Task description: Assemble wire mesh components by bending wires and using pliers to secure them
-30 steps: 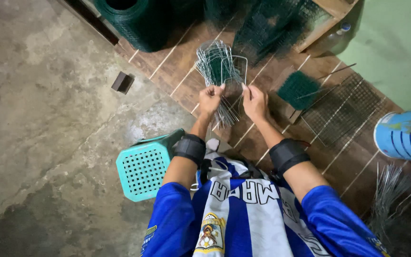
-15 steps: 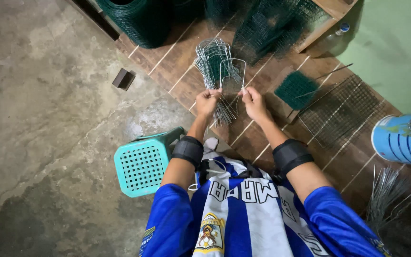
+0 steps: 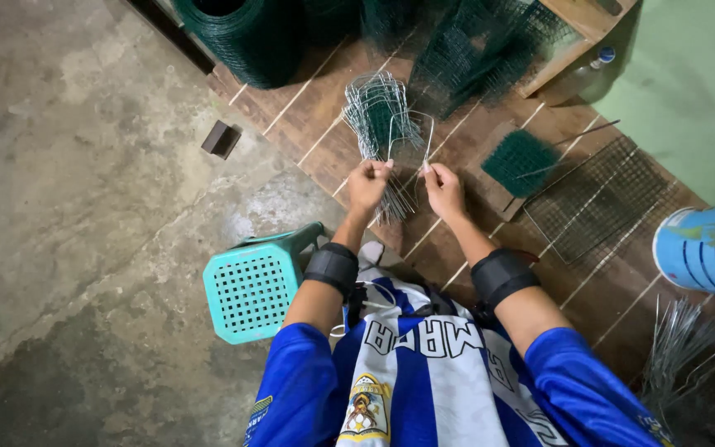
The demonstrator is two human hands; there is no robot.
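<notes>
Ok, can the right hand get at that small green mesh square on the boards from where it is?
Probably yes: the green mesh square lies uncovered just beyond the right hand, nothing between, but that hand pinches a bent wire.

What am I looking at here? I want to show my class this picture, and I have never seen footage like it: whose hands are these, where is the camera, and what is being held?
The camera sits on a person's head and looks down, so you see their own two arms from above; there is no machine. The left hand grips a bundle of thin wire pieces. The right hand pinches one end of a bent wire loop, whose other end runs to the left hand. Both forearms wear black bands. Below them is a wooden board floor. On it lie a dark green mesh roll, a small green mesh piece and a flat wire grid. A turquoise plastic stool stands on the concrete to the left.
</notes>
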